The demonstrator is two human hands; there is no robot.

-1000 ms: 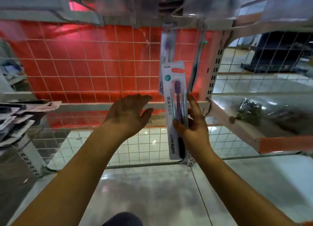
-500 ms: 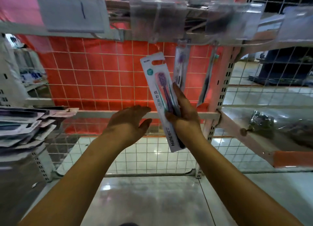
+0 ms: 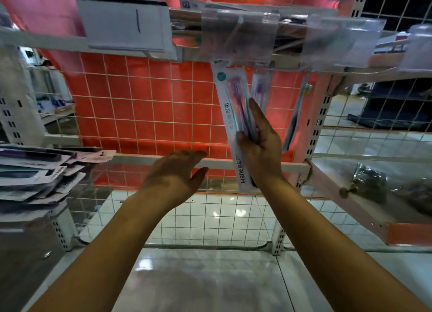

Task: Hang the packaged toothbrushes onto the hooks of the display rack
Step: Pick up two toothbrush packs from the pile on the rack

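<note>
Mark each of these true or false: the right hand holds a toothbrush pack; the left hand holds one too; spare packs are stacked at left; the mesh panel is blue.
1. The right hand grips a toothbrush pack. True.
2. The left hand holds a pack as well. False: it is open and holds nothing.
3. A stack of packs lies at the left. True.
4. The mesh panel behind is backed in blue. False: the backing is red-orange.

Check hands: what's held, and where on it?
Right hand grips the toothbrush pack at its lower half, fingers along the right edge. Left hand holds nothing.
</note>
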